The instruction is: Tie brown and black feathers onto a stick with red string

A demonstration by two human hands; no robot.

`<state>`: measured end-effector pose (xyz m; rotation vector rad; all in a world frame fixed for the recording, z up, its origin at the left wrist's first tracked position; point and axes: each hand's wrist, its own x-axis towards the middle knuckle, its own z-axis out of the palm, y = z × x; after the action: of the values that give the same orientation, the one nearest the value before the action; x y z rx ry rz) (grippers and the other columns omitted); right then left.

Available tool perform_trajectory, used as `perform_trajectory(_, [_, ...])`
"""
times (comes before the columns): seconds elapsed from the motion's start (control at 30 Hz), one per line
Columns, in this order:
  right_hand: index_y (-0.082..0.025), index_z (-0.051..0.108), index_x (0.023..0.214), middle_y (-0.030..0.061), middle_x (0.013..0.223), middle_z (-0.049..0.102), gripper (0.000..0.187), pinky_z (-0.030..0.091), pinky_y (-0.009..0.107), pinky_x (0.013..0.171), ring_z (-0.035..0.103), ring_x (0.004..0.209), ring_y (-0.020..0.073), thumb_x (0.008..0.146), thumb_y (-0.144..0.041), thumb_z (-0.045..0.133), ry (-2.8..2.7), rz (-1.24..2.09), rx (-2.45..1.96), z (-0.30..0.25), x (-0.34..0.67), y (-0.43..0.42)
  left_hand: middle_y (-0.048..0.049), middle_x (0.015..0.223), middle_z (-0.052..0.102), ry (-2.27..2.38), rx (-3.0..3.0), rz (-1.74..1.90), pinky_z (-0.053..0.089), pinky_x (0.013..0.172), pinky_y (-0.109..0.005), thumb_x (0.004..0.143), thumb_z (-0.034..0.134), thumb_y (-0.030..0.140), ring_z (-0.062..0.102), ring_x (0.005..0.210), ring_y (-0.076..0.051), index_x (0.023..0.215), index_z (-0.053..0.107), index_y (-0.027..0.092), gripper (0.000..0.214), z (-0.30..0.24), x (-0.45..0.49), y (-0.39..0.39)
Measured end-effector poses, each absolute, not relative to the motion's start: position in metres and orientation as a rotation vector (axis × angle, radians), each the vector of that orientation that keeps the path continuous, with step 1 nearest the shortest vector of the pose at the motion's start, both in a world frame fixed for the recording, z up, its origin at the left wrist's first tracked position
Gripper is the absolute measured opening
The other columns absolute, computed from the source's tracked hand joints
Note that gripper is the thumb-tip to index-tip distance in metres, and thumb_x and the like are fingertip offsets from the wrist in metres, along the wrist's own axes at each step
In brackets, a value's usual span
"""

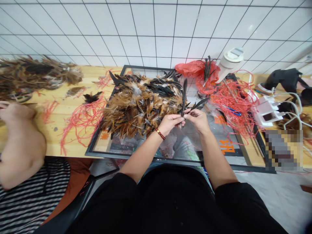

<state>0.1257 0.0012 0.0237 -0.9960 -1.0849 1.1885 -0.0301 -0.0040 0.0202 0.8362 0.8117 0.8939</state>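
My left hand [170,123], with a red bead bracelet at the wrist, is closed on the base of a long dark feather [184,94] that points up. My right hand [198,120] meets it at the fingertips, closed on another dark feather [200,103] that slants up to the right. Both hands are above a framed glass panel [187,139] that lies on the wooden table. Just left of them, a large pile of brown and black feathers [143,107] covers much of the glass.
Red plastic string [234,104] lies tangled on the right, near a white tumbler [230,61], a red plastic bag [190,69] and a white charger block [266,110] with cables. More string [84,115] is on the left. Beyond it are another person's arm [21,136] and a second feather pile [36,73].
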Motion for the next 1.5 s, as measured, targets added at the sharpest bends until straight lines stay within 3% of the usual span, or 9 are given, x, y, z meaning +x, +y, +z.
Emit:
perform_trajectory(0.2, [-0.019,0.070,0.076,-0.0042,0.058,0.063,0.034,0.050,0.022,0.051,0.057,0.049,0.0084,0.052,-0.030,0.091,-1.028,1.260,-0.976,0.024,0.126,0.003,-0.0025,0.062,0.066,0.764,1.046,0.888,0.036,0.058,-0.022,0.064,0.082,0.049,0.052,0.057,-0.006,0.065,0.070,0.010,0.040,0.020,-0.028,-0.005])
perform_trajectory(0.4, [-0.020,0.073,0.074,-0.0012,0.067,0.068,0.026,0.052,0.025,0.057,0.060,0.056,0.0104,0.059,-0.034,0.088,-1.020,1.194,-1.005,0.020,0.129,0.002,-0.0018,0.066,0.065,0.719,0.933,0.895,0.038,0.060,-0.022,0.065,0.082,0.047,0.056,0.062,-0.009,0.078,0.069,0.011,0.040,0.018,-0.029,-0.005])
perform_trajectory(0.57, [-0.026,0.074,0.096,-0.0007,0.087,0.071,0.038,0.049,0.024,0.058,0.057,0.061,0.0086,0.061,-0.035,0.087,-0.957,1.177,-0.883,0.022,0.130,0.003,-0.0012,0.067,0.066,0.716,0.893,0.945,0.040,0.061,-0.023,0.064,0.083,0.047,0.057,0.061,-0.008,0.082,0.070,0.012,0.042,0.016,-0.027,-0.005])
perform_trajectory(0.7, [-0.022,0.071,0.090,0.0004,0.078,0.068,0.033,0.043,0.024,0.055,0.050,0.058,0.0090,0.065,-0.040,0.082,-0.944,1.067,-1.026,0.014,0.133,0.010,-0.0014,0.068,0.066,0.719,0.861,1.038,0.044,0.065,-0.023,0.064,0.084,0.045,0.059,0.065,-0.009,0.082,0.071,0.012,0.040,0.019,-0.026,-0.005])
perform_trajectory(0.83, [-0.019,0.069,0.087,0.0031,0.084,0.068,0.028,0.047,0.027,0.065,0.056,0.068,0.0130,0.072,-0.041,0.073,-1.057,0.835,-1.219,0.002,0.136,0.014,-0.0006,0.070,0.065,0.713,0.752,1.190,0.045,0.064,-0.023,0.066,0.083,0.042,0.061,0.068,-0.010,0.083,0.068,0.015,0.035,0.028,-0.031,-0.003])
perform_trajectory(0.93, [-0.019,0.071,0.098,0.0071,0.096,0.068,0.023,0.047,0.032,0.078,0.059,0.081,0.0173,0.085,-0.032,0.058,-1.450,0.531,-1.359,0.000,0.137,0.011,0.0008,0.071,0.064,0.750,0.668,1.280,0.047,0.067,-0.023,0.073,0.080,0.036,0.060,0.068,-0.009,0.083,0.066,0.017,0.026,0.036,-0.036,0.000])
perform_trajectory(1.1, [-0.024,0.068,0.123,0.0111,0.105,0.064,0.040,0.037,0.037,0.081,0.051,0.094,0.0238,0.091,-0.016,0.044,-2.005,0.052,-1.662,0.005,0.132,0.006,0.0020,0.071,0.062,0.785,0.589,1.354,0.049,0.072,-0.023,0.078,0.076,0.031,0.060,0.069,-0.008,0.085,0.065,0.018,0.018,0.039,-0.040,0.003])
perform_trajectory(1.3, [-0.020,0.069,0.096,0.0122,0.107,0.064,0.021,0.034,0.040,0.085,0.049,0.102,0.0277,0.090,-0.023,0.049,-1.927,-0.031,-1.745,0.009,0.135,0.006,0.0027,0.068,0.060,0.778,0.556,1.418,0.048,0.069,-0.022,0.077,0.077,0.031,0.057,0.066,-0.007,0.084,0.066,0.018,0.019,0.035,-0.041,0.005])
perform_trajectory(1.5, [-0.018,0.062,0.096,0.0098,0.094,0.068,0.021,0.036,0.041,0.092,0.057,0.090,0.0237,0.090,-0.020,0.041,-1.606,-0.037,-1.655,0.012,0.144,0.001,0.0015,0.075,0.063,0.776,0.561,1.460,0.046,0.065,-0.020,0.076,0.077,0.029,0.055,0.065,-0.005,0.081,0.067,0.017,0.016,0.033,-0.040,0.006])
